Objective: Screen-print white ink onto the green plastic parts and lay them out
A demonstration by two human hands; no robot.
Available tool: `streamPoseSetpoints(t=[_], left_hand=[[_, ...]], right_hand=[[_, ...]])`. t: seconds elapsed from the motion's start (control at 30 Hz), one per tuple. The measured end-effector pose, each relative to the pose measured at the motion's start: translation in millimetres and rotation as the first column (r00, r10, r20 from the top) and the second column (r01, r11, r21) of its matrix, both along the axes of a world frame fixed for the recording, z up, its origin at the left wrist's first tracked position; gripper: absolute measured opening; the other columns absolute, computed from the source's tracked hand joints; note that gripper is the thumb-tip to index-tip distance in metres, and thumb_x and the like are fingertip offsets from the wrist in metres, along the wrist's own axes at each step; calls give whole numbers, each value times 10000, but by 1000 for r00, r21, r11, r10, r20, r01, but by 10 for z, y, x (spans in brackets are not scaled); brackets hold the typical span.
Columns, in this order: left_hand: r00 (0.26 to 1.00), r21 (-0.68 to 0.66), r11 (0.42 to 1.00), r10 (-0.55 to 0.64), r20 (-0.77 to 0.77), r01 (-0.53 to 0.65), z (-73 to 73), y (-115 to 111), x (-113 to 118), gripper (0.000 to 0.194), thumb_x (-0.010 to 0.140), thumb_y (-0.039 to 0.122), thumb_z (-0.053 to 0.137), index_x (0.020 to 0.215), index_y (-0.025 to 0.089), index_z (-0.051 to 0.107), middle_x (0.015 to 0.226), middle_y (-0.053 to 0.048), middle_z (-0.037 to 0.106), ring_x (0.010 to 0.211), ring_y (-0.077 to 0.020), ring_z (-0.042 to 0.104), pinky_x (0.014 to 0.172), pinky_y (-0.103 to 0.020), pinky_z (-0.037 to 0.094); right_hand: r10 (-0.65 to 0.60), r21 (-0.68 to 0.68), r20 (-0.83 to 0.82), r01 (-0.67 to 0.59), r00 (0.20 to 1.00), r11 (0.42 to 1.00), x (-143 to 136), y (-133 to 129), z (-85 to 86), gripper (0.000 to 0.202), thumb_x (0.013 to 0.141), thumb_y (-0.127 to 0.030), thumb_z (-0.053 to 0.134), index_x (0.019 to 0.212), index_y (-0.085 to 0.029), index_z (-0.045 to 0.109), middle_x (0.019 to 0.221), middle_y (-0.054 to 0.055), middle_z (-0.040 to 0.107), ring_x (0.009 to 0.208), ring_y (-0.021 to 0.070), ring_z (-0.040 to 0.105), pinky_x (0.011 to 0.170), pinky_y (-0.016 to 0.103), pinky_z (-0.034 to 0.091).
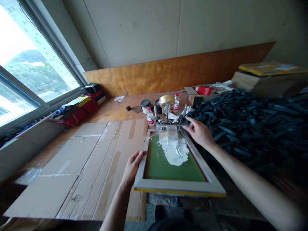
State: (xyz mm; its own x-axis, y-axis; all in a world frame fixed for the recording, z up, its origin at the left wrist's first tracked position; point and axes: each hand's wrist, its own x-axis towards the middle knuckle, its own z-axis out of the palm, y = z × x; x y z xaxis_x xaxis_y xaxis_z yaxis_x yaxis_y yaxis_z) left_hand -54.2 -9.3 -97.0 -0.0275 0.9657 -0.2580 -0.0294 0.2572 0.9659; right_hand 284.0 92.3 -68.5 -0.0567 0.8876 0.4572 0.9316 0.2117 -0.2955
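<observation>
A framed green screen (pixel 156 166) lies in front of me, its pale frame tilted, with a thick patch of white paste (pixel 174 154) on its upper half. A flat translucent scraper (pixel 172 134) rests at the paste's far edge. My left hand (pixel 133 163) grips the frame's left edge, fingers curled round it. Near the metal hinge clamp (pixel 168 123) at the frame's far end, my right hand (pixel 198 131) is raised with thumb and forefinger apart, holding nothing.
Flattened cardboard (pixel 96 166) covers the table at left. Behind the clamp stand two bottles (pixel 150 117), jars (pixel 145 106) and a tape roll (pixel 166 100). A large heap of dark strips (pixel 247 128) fills the right side, with a cardboard box (pixel 257 84) behind it.
</observation>
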Motion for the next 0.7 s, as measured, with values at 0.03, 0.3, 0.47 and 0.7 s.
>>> streamPoseSetpoints(t=[0.03, 0.3, 0.47, 0.7], left_hand=[[999, 54, 998, 34, 23, -35, 145, 64, 25, 604, 739, 650, 593, 1031, 128, 676, 711, -28, 666, 596, -134, 571, 530, -225, 417], [984, 358, 920, 123, 127, -162, 875, 764, 268, 564, 840, 653, 421, 924, 136, 630, 870, -103, 699, 785, -165, 625, 587, -232, 474], [964, 185, 952, 220, 149, -246, 386, 298, 598, 639, 778, 695, 499, 1108, 156, 590, 797, -60, 680, 656, -135, 604, 543, -213, 444], [986, -391, 918, -4, 165, 69, -905, -497, 993, 734, 747, 785, 384, 1040, 155, 623, 828, -105, 674, 711, -202, 634, 552, -279, 470]], right_hand=[[-52, -22, -62, 51, 997, 998, 146, -32, -67, 462, 935, -439, 425, 1296, -168, 517, 905, 83, 663, 824, 219, 602, 719, 304, 434], [191, -323, 64, -161, 980, 932, -51, -734, -1151, 269, 856, -452, 560, 785, -199, 619, 888, 59, 641, 892, 226, 588, 777, 323, 443], [72, -372, 140, -15, 988, 928, -455, -948, -1116, 141, 923, -260, 496, 830, -175, 560, 848, 86, 644, 820, 222, 605, 711, 318, 437], [344, -100, -3, -342, 939, 934, -999, -1407, -882, 37, 901, -252, 543, 890, -218, 553, 905, 46, 628, 880, 218, 580, 795, 344, 454]])
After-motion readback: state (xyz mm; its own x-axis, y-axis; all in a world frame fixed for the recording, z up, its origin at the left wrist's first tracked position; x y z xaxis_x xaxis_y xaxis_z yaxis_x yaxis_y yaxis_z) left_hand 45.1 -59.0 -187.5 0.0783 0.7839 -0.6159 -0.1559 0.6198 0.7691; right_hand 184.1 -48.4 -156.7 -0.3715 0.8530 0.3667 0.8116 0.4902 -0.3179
